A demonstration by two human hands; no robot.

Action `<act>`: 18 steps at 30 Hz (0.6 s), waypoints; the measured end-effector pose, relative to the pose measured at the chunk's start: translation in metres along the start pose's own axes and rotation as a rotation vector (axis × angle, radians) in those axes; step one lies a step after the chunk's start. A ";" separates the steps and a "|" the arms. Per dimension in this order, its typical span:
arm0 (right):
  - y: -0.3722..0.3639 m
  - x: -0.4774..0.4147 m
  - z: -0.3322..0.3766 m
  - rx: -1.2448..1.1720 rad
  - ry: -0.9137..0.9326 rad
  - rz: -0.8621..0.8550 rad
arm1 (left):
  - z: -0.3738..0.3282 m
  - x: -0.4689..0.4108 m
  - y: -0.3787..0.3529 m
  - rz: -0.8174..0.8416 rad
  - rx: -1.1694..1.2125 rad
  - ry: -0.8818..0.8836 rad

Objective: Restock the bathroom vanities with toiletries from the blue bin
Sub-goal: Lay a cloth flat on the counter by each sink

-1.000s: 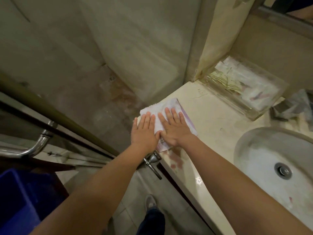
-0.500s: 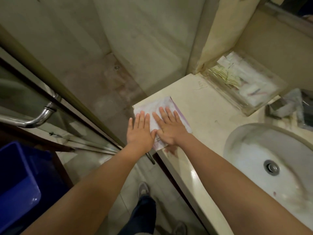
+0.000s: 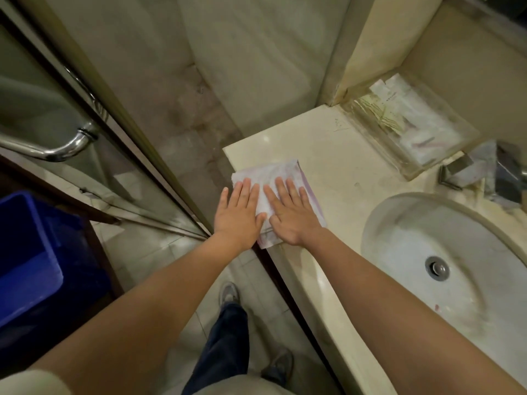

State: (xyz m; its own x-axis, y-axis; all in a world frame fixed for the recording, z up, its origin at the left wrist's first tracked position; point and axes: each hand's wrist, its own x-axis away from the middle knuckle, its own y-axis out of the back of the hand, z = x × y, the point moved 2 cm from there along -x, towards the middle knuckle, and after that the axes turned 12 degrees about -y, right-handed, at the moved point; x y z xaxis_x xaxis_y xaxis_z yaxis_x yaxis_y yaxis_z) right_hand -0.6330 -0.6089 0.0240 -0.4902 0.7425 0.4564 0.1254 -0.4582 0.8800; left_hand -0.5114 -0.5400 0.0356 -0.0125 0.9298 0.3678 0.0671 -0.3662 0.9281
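Note:
A folded white and pale purple towel (image 3: 281, 172) lies at the left end of the cream vanity counter (image 3: 342, 172). My left hand (image 3: 239, 215) lies flat on the towel's left part, fingers straight. My right hand (image 3: 291, 213) presses flat on its right part, fingers spread. Both palms cover most of the cloth. The blue bin (image 3: 27, 258) stands on the floor at the far left, and its contents do not show.
A clear tray (image 3: 407, 129) holding toiletry packets sits against the back wall. A white basin (image 3: 445, 260) with a drain is set into the counter on the right, with a chrome tap (image 3: 459, 169) behind it. A glass shower door with a chrome handle (image 3: 54, 148) stands left.
Both hands stay flat on the towel. My view has swung back and left, bringing more of the blue bin and the floor into sight.

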 end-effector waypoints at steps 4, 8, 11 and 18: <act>-0.009 0.017 -0.004 -0.035 -0.031 0.011 | -0.010 0.009 -0.005 0.012 0.009 -0.023; -0.018 0.039 -0.010 -0.049 -0.052 0.028 | -0.023 0.022 -0.009 0.010 0.008 -0.053; -0.025 0.056 -0.017 -0.050 -0.063 0.043 | -0.034 0.030 -0.014 0.008 0.008 -0.079; -0.038 0.088 -0.028 -0.056 -0.084 0.053 | -0.057 0.046 -0.027 -0.009 -0.002 -0.124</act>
State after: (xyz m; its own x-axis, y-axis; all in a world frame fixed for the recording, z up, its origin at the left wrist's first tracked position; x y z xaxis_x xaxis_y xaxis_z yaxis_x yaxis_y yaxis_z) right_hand -0.7053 -0.5401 0.0267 -0.4102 0.7535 0.5138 0.1000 -0.5228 0.8466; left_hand -0.5703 -0.4898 0.0310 0.1099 0.9304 0.3496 0.0656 -0.3578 0.9315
